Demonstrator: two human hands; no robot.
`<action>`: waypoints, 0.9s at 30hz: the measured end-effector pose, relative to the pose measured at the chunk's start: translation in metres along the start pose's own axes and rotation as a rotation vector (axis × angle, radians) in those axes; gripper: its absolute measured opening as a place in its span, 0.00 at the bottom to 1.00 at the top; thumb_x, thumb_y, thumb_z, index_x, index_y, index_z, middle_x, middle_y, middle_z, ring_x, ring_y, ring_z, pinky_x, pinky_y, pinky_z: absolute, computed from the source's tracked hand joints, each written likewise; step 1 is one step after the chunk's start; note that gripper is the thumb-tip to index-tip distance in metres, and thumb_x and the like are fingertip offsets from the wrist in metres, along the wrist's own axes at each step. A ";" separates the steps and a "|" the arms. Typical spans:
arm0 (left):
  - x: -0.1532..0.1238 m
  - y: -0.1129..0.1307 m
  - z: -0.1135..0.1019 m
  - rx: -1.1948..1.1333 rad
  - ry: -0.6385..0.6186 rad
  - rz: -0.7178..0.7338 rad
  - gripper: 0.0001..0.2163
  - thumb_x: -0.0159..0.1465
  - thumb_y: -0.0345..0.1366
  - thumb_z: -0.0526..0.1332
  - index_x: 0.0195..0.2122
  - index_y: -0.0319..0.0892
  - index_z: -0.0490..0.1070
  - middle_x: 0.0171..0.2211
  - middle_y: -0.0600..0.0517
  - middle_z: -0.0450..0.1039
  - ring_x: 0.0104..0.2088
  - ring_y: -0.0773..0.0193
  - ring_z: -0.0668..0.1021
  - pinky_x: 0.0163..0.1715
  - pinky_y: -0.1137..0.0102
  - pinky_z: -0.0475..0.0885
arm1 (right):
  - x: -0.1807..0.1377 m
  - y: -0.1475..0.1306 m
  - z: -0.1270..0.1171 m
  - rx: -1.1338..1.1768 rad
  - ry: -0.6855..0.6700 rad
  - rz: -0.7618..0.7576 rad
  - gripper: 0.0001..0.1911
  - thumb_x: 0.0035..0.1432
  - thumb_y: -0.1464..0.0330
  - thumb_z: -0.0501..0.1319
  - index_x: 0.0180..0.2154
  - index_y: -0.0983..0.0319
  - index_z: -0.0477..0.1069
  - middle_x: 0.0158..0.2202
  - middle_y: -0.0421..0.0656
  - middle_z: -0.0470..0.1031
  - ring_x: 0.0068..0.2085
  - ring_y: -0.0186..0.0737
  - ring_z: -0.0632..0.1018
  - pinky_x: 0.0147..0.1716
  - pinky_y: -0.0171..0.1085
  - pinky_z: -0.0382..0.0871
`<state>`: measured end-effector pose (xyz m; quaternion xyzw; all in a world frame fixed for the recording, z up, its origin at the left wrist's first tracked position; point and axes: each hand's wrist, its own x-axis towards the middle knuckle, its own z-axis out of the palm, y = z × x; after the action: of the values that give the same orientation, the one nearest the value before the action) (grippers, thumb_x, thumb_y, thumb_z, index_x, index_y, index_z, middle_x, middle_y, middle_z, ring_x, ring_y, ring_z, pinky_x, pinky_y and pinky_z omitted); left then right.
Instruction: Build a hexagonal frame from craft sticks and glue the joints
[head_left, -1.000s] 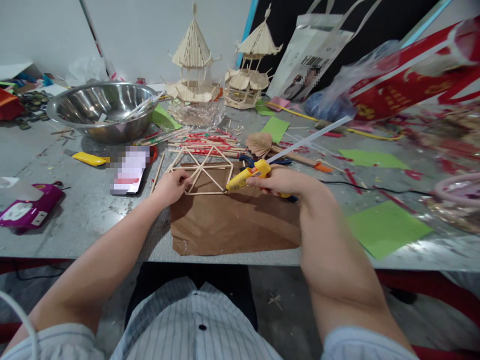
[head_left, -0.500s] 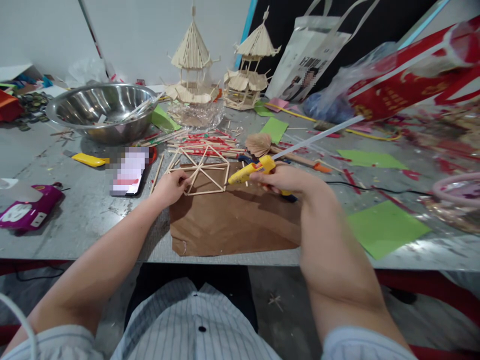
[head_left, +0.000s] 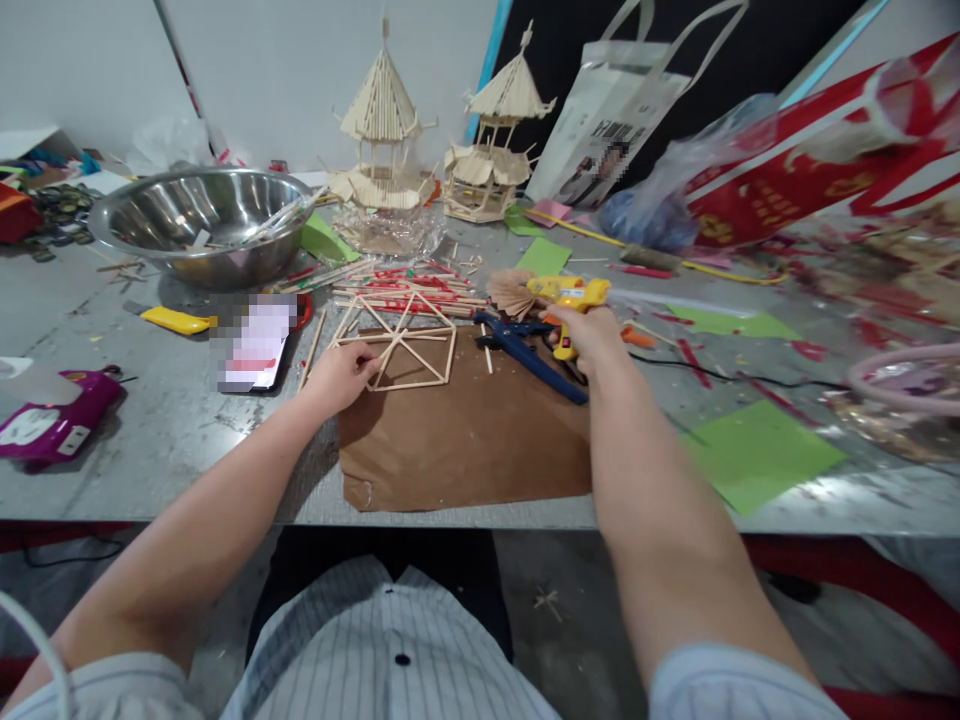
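My left hand (head_left: 346, 374) pinches the left side of a flat frame of thin wooden sticks (head_left: 412, 385), built like a spoked polygon. The frame rests on a brown board (head_left: 465, 450) and reaches past its far edge. My right hand (head_left: 592, 340) is closed around the handle of a yellow hot glue gun (head_left: 568, 291), held above the table right of the board. Blue-handled pliers (head_left: 536, 362) lie beside that hand, partly on the board. A short loose stick (head_left: 486, 350) sits between the frame and the pliers.
Behind the frame lie several red-wrapped stick bundles (head_left: 420, 285). Two stick pagodas (head_left: 379, 110) stand at the back near a steel bowl (head_left: 202, 225). A phone (head_left: 259, 340) and yellow utility knife (head_left: 176, 320) lie left; green paper (head_left: 761, 455) and a black cord (head_left: 709, 372) lie right.
My right hand has carried the glue gun away from the frame's right corner, back and to the right, turning its nozzle. The pliers are now uncovered. My left hand stays on the frame.
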<state>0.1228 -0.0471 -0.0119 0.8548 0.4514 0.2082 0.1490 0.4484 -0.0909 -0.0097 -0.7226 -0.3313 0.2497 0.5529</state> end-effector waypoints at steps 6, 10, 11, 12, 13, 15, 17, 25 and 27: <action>0.001 0.001 0.000 0.004 -0.013 -0.018 0.12 0.55 0.42 0.54 0.29 0.41 0.72 0.25 0.51 0.73 0.25 0.66 0.71 0.26 0.72 0.61 | 0.016 0.019 0.004 -0.044 0.079 0.007 0.17 0.46 0.62 0.59 0.38 0.64 0.68 0.36 0.45 0.72 0.30 0.33 0.72 0.25 0.30 0.64; 0.001 0.000 0.000 -0.008 -0.024 -0.007 0.11 0.55 0.41 0.54 0.30 0.42 0.73 0.26 0.51 0.73 0.26 0.65 0.71 0.26 0.71 0.61 | 0.024 0.025 -0.001 -0.331 0.136 -0.023 0.23 0.49 0.54 0.54 0.40 0.66 0.67 0.37 0.51 0.71 0.37 0.42 0.73 0.29 0.34 0.65; 0.001 0.000 0.000 -0.009 -0.023 -0.005 0.12 0.56 0.41 0.54 0.30 0.42 0.73 0.26 0.50 0.73 0.26 0.65 0.72 0.26 0.71 0.61 | 0.024 0.025 -0.003 -0.438 0.143 -0.028 0.26 0.49 0.52 0.52 0.40 0.66 0.67 0.37 0.53 0.71 0.38 0.45 0.73 0.30 0.36 0.65; 0.001 -0.001 0.001 -0.011 -0.021 -0.002 0.12 0.56 0.42 0.54 0.30 0.42 0.74 0.26 0.50 0.73 0.27 0.65 0.72 0.27 0.71 0.62 | 0.024 0.025 -0.005 -0.546 0.144 -0.026 0.28 0.49 0.50 0.51 0.40 0.67 0.68 0.37 0.55 0.71 0.40 0.48 0.72 0.31 0.38 0.65; 0.001 -0.001 0.001 -0.013 -0.019 0.003 0.12 0.56 0.42 0.54 0.31 0.42 0.74 0.27 0.50 0.74 0.27 0.65 0.72 0.27 0.71 0.62 | 0.024 0.024 -0.007 -0.646 0.146 -0.015 0.31 0.49 0.48 0.49 0.40 0.68 0.68 0.37 0.57 0.71 0.40 0.50 0.72 0.32 0.40 0.65; 0.001 -0.001 0.001 -0.019 -0.011 0.014 0.12 0.56 0.41 0.54 0.31 0.42 0.74 0.27 0.50 0.74 0.28 0.65 0.72 0.27 0.72 0.62 | 0.022 0.022 -0.009 -0.803 0.137 0.018 0.36 0.49 0.45 0.45 0.40 0.70 0.68 0.38 0.61 0.70 0.42 0.54 0.72 0.34 0.43 0.65; 0.001 -0.001 0.001 -0.029 -0.003 0.029 0.12 0.56 0.41 0.54 0.31 0.42 0.74 0.28 0.50 0.74 0.28 0.65 0.72 0.27 0.72 0.63 | 0.018 0.018 -0.011 -0.911 0.147 0.046 0.38 0.49 0.45 0.43 0.41 0.72 0.67 0.40 0.64 0.69 0.43 0.56 0.71 0.35 0.47 0.64; -0.002 0.005 -0.002 -0.017 0.012 0.097 0.11 0.56 0.38 0.55 0.31 0.41 0.75 0.29 0.50 0.74 0.28 0.67 0.72 0.27 0.74 0.62 | -0.005 -0.004 -0.003 -0.924 0.280 -0.320 0.20 0.52 0.58 0.52 0.36 0.66 0.72 0.39 0.57 0.71 0.42 0.52 0.71 0.38 0.47 0.61; -0.002 0.006 -0.003 -0.007 0.005 0.123 0.10 0.56 0.38 0.55 0.30 0.41 0.74 0.28 0.51 0.73 0.28 0.67 0.72 0.26 0.74 0.62 | -0.020 -0.011 0.014 -0.795 0.152 -0.554 0.15 0.52 0.62 0.52 0.35 0.63 0.72 0.36 0.50 0.73 0.40 0.45 0.72 0.39 0.42 0.62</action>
<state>0.1241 -0.0520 -0.0069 0.8797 0.3978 0.2209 0.1379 0.4230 -0.0960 -0.0029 -0.7786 -0.5395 -0.1058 0.3026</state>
